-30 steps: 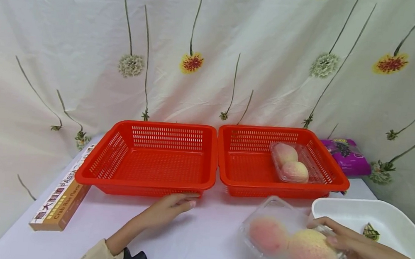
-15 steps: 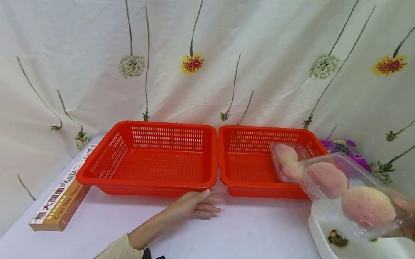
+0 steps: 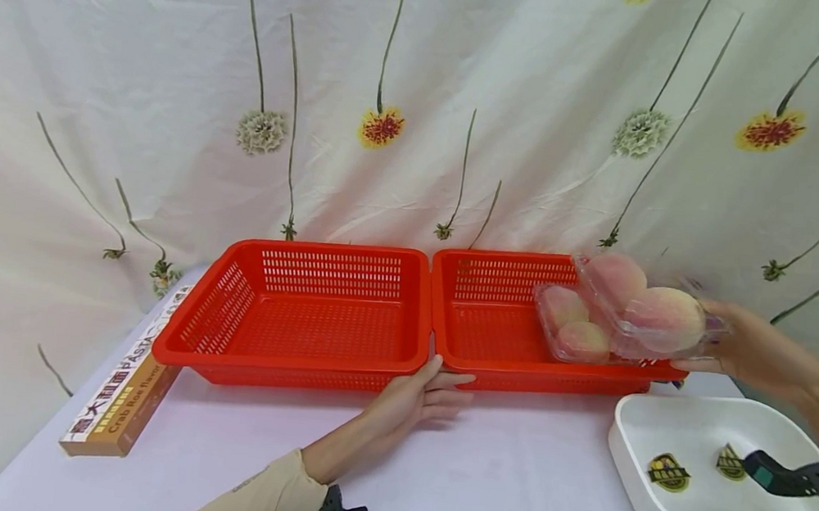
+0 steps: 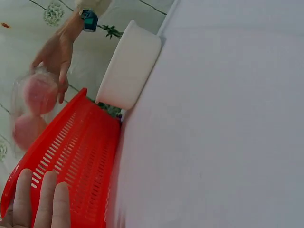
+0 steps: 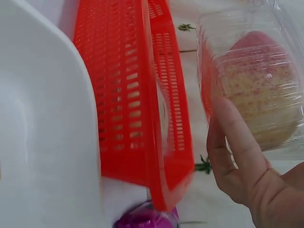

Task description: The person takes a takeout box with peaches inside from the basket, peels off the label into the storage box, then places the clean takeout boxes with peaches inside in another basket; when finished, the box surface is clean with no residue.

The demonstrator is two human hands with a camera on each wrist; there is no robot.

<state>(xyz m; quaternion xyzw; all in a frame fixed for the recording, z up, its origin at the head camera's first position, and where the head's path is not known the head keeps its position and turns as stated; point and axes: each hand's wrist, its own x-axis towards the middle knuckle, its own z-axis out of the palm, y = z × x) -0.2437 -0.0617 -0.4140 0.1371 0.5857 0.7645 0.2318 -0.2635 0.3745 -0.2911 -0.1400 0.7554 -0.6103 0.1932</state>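
Peach pack (image 3: 641, 307), a clear clamshell, sits in the right hand (image 3: 748, 350), fingers curled under its near end, above the right red basket (image 3: 489, 354); the left hand (image 3: 414, 400) lies flat against both baskets' front rims. Left wrist view: straight fingers (image 4: 40, 199) touch the basket wall. Right wrist view: the thumb (image 5: 237, 137) presses the pack's side.
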